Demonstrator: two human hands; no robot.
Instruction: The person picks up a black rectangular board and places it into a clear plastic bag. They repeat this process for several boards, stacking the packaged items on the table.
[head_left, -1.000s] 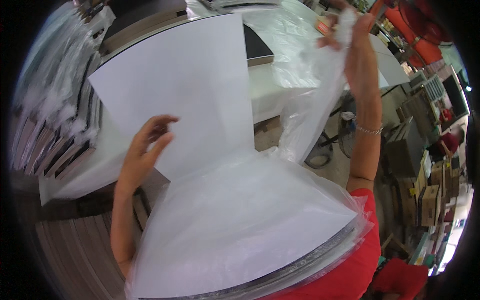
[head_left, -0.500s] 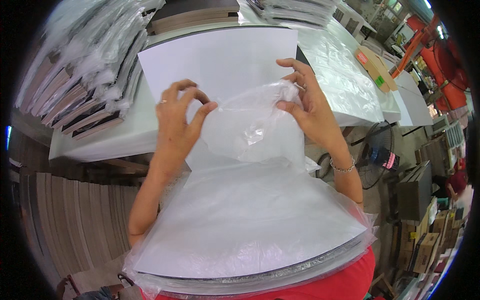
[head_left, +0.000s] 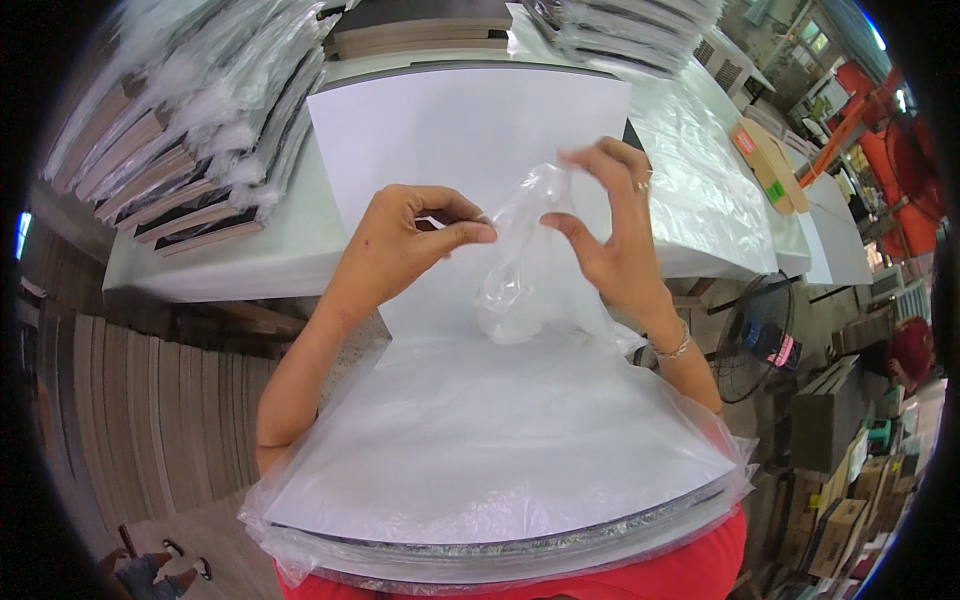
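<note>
A flat stack of white-topped boards in a clear plastic bag [head_left: 500, 450] rests against me. The bag's loose far end [head_left: 515, 290] is gathered and stands up between my hands. My left hand [head_left: 415, 235] is closed, pinching the edge of this film between thumb and fingertips. Just right of the film, my right hand [head_left: 620, 235] has thumb and fingers apart, its fingertips slightly blurred; nothing shows between them. Beyond both hands a large white sheet [head_left: 400, 120] lies on dark-edged boards on the table.
Plastic-wrapped boards [head_left: 230, 120] are piled at the table's left, more [head_left: 630, 35] at the back. An open cardboard box [head_left: 770, 165] lies at right. A black fan [head_left: 755, 335] stands right of me; upright grey boards [head_left: 160, 420] line the left. Someone's feet [head_left: 185, 570] show lower left.
My left hand has moved right and now pinches the film. The right hand has let go of the bunched film and opened. The bag's end is gathered narrower.
</note>
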